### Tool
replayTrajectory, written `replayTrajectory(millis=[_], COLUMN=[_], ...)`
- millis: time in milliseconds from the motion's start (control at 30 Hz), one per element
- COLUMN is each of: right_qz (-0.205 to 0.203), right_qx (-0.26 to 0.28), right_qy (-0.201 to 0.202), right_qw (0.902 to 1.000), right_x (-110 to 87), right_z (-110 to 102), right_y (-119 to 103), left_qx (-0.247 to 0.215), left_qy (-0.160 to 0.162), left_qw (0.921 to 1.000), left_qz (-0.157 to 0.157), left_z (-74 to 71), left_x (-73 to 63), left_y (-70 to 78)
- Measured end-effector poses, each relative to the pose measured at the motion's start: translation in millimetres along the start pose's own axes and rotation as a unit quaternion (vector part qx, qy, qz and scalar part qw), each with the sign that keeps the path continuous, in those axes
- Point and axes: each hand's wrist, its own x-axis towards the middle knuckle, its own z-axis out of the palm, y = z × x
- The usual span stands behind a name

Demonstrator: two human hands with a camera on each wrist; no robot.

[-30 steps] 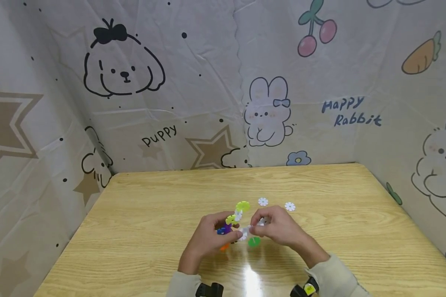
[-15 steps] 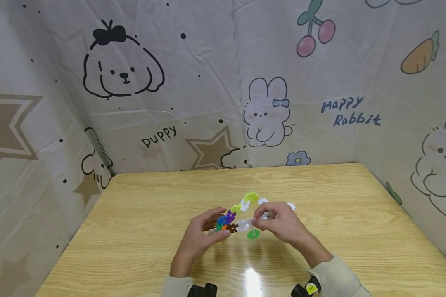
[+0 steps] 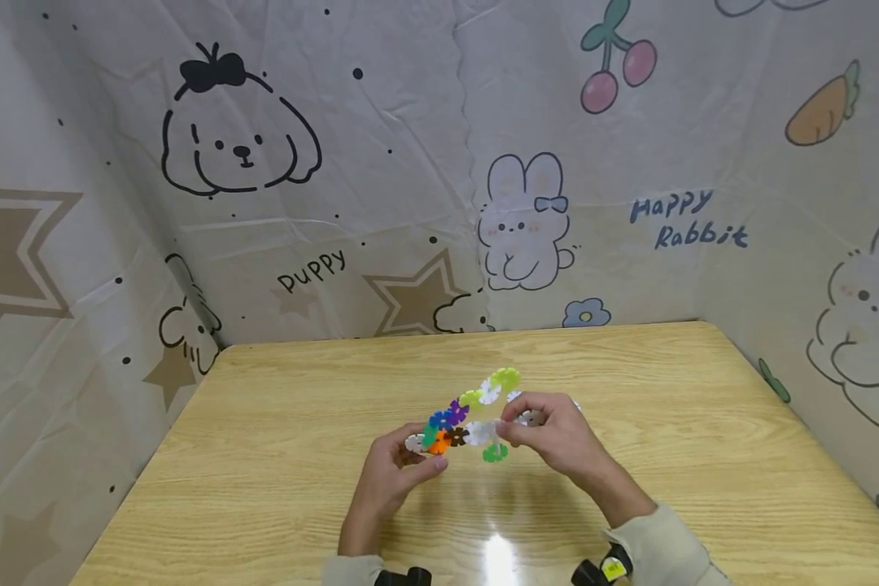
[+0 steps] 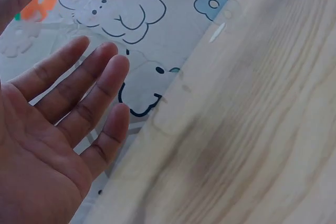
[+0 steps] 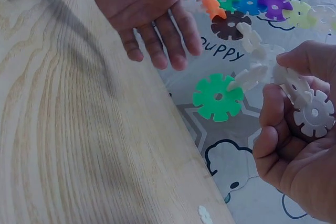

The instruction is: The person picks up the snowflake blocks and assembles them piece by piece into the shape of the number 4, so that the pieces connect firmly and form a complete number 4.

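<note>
A chain of interlocking plastic snowflake discs hangs above the table, joined slot to slot. It has a purple disc (image 3: 457, 410), a blue disc (image 5: 250, 3), an orange disc (image 3: 439, 442), a brown disc (image 5: 231, 25), yellow-green and several white discs. A green disc (image 5: 218, 97) hangs off the white part. My right hand (image 3: 553, 427) pinches the white discs (image 5: 292, 85) between thumb and index finger. My left hand (image 4: 58, 114) is spread with loosely extended fingers beside the orange and clear-white end, its thumb just below the orange disc.
Loose white discs (image 3: 513, 396) lie on the wooden table (image 3: 300, 456) behind my right hand, partly covered by it. Printed cloth (image 3: 395, 163) stands as a wall behind the table and along both sides.
The disc chain has been lifted and swung up, its colored part now showing. My left hand has loosened from the chain and shifted left; my right hand keeps its pinch.
</note>
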Motion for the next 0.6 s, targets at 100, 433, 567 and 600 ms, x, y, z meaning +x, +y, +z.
replayTrajectory(millis=[100, 433, 567, 600], right_qz=[0.003, -0.010, -0.016, -0.018], right_qx=[0.005, 0.050, 0.063, 0.067], right_qy=[0.004, 0.008, 0.007, 0.005], right_qw=[1.0000, 0.9987, 0.9979, 0.9976], right_x=[-0.3, 1.5, 1.5, 1.6], right_z=[0, 6, 11, 12], right_y=[-1, 2, 4, 4], left_qx=[-0.015, -0.045, -0.068, -0.074], left_qy=[0.007, 0.029, 0.036, 0.041], left_qw=[0.9999, 0.9978, 0.9959, 0.9954], left_qz=[0.004, 0.039, 0.047, 0.045], left_z=[4.9, 25.7, 33.1, 34.6], left_x=[-0.1, 5.2, 6.3, 6.4], left_y=[-2.4, -5.6, -6.7, -6.7])
